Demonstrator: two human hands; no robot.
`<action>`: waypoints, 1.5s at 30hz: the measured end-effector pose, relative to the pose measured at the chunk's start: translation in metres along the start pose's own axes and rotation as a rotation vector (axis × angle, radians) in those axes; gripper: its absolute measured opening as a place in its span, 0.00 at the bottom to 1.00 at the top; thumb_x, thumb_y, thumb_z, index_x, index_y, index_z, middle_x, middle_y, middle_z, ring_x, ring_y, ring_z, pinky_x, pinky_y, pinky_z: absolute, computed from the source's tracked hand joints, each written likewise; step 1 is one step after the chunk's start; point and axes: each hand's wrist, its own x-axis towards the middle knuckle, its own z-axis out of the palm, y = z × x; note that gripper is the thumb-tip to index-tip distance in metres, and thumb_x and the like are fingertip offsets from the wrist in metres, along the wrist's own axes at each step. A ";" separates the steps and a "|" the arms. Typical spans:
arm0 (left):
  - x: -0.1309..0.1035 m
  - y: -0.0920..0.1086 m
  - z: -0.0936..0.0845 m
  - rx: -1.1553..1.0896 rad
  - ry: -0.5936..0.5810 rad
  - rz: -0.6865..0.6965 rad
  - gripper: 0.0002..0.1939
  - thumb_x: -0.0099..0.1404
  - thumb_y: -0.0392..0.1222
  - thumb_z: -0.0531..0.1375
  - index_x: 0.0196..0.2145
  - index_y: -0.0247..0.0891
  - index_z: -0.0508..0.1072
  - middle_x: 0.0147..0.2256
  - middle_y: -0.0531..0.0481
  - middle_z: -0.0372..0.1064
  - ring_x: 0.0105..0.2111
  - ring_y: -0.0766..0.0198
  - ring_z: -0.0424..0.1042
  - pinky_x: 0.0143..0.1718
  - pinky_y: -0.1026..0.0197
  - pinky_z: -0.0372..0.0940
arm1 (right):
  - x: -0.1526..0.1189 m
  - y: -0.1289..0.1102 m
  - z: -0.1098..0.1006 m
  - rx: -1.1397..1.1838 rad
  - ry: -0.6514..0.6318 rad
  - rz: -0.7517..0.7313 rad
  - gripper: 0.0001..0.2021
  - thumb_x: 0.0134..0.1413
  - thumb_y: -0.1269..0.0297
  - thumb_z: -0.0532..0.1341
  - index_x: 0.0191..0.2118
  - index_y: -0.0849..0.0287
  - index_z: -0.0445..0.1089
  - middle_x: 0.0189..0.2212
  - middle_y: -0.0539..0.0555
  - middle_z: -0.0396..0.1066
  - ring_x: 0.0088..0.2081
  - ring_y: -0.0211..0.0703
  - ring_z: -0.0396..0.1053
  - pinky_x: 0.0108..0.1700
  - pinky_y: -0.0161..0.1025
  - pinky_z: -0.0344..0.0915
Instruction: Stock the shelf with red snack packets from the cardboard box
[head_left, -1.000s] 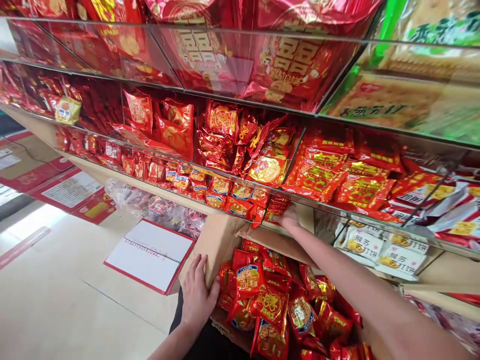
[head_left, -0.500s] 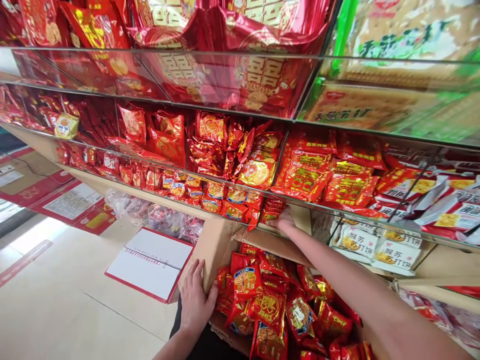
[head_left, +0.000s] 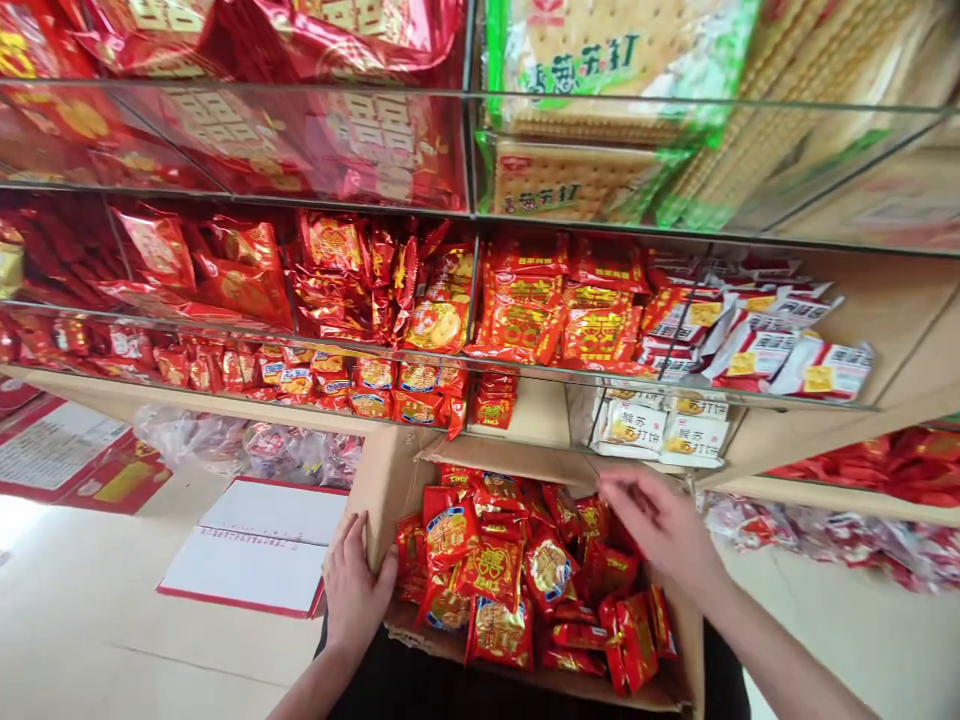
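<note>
A cardboard box full of red-wrapped snack packets rests against my lap below the shelves. My left hand grips its left side, fingers over the folded flap and thumb near the inner edge. Over the box's right back corner hovers my right hand, its fingers loosely curved and apart, with nothing visible in them. Just behind the box, a small stack of red packets stands at the left of a low shelf compartment. White-wrapped cracker packets lie in the compartment to its right.
Clear shelf fronts run across above the box. Red snack bags and green-edged cracker packs fill the upper rows. Plastic-bagged goods lie under the shelf at left, near a white, red-edged carton on the floor.
My right hand has come out of the low shelf compartment and back over the box. The view has swung right. My left hand keeps hold of the box's left side.
</note>
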 end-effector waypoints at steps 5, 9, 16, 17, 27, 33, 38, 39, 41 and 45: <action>0.003 -0.001 0.002 -0.001 0.004 0.008 0.32 0.58 0.50 0.51 0.57 0.36 0.50 0.54 0.39 0.55 0.55 0.50 0.55 0.53 0.47 0.54 | -0.081 0.046 0.025 -0.242 -0.044 0.078 0.15 0.55 0.60 0.49 0.41 0.60 0.68 0.44 0.59 0.67 0.44 0.47 0.67 0.46 0.44 0.65; 0.004 0.000 0.002 0.005 -0.008 -0.004 0.32 0.58 0.51 0.51 0.57 0.36 0.50 0.54 0.40 0.56 0.55 0.50 0.55 0.53 0.47 0.55 | -0.087 0.069 0.048 -0.516 0.111 0.238 0.21 0.54 0.63 0.48 0.50 0.71 0.61 0.54 0.68 0.55 0.57 0.55 0.53 0.54 0.51 0.57; 0.002 0.005 -0.002 0.012 -0.016 -0.015 0.31 0.59 0.51 0.50 0.57 0.35 0.51 0.53 0.39 0.56 0.55 0.50 0.55 0.53 0.47 0.55 | -0.040 0.056 0.055 -0.696 -0.037 0.438 0.21 0.54 0.70 0.49 0.54 0.70 0.55 0.50 0.70 0.60 0.52 0.56 0.61 0.47 0.47 0.62; 0.001 0.005 -0.003 0.013 -0.020 -0.018 0.31 0.59 0.51 0.50 0.57 0.35 0.51 0.53 0.39 0.56 0.55 0.50 0.55 0.53 0.47 0.55 | -0.034 0.054 0.055 -0.692 -0.064 0.456 0.21 0.55 0.69 0.49 0.55 0.68 0.54 0.46 0.69 0.64 0.47 0.56 0.65 0.43 0.48 0.64; 0.006 -0.002 -0.014 -0.074 -0.030 0.010 0.31 0.57 0.51 0.51 0.55 0.34 0.53 0.53 0.38 0.56 0.56 0.47 0.53 0.53 0.43 0.54 | -0.031 0.046 0.038 -0.622 -0.122 0.476 0.17 0.54 0.67 0.50 0.49 0.67 0.60 0.30 0.62 0.72 0.33 0.53 0.72 0.32 0.45 0.66; -0.022 0.081 -0.050 -0.668 -0.190 0.044 0.27 0.56 0.51 0.56 0.53 0.44 0.57 0.56 0.44 0.55 0.56 0.53 0.55 0.55 0.49 0.54 | -0.076 0.017 0.018 0.027 0.054 0.320 0.19 0.56 0.59 0.49 0.50 0.62 0.62 0.44 0.59 0.70 0.43 0.47 0.69 0.43 0.40 0.67; -0.034 0.172 -0.064 -1.319 -0.985 -0.483 0.31 0.58 0.56 0.52 0.57 0.48 0.50 0.50 0.44 0.64 0.42 0.57 0.71 0.46 0.50 0.63 | -0.088 -0.034 0.026 0.116 0.003 -0.187 0.17 0.53 0.69 0.54 0.49 0.50 0.66 0.48 0.53 0.67 0.50 0.46 0.63 0.52 0.43 0.62; -0.033 0.182 -0.065 -1.408 -0.975 -0.519 0.32 0.58 0.52 0.55 0.57 0.49 0.50 0.50 0.45 0.64 0.42 0.59 0.70 0.46 0.52 0.63 | -0.089 -0.041 0.029 0.114 -0.009 -0.283 0.18 0.52 0.71 0.53 0.48 0.49 0.67 0.49 0.51 0.66 0.52 0.46 0.61 0.53 0.44 0.60; -0.031 0.192 -0.067 -1.536 -0.919 -0.534 0.34 0.55 0.44 0.60 0.57 0.51 0.51 0.50 0.48 0.65 0.44 0.61 0.69 0.48 0.55 0.61 | -0.091 -0.048 0.034 0.144 0.055 -0.321 0.18 0.52 0.73 0.53 0.46 0.48 0.68 0.51 0.51 0.64 0.55 0.46 0.57 0.55 0.46 0.58; -0.030 0.190 -0.067 -1.617 -0.886 -0.500 0.36 0.54 0.39 0.62 0.57 0.52 0.52 0.49 0.50 0.66 0.46 0.62 0.67 0.51 0.56 0.59 | -0.092 -0.045 0.045 0.435 0.167 0.166 0.17 0.52 0.61 0.56 0.49 0.55 0.63 0.49 0.57 0.64 0.51 0.49 0.62 0.50 0.47 0.64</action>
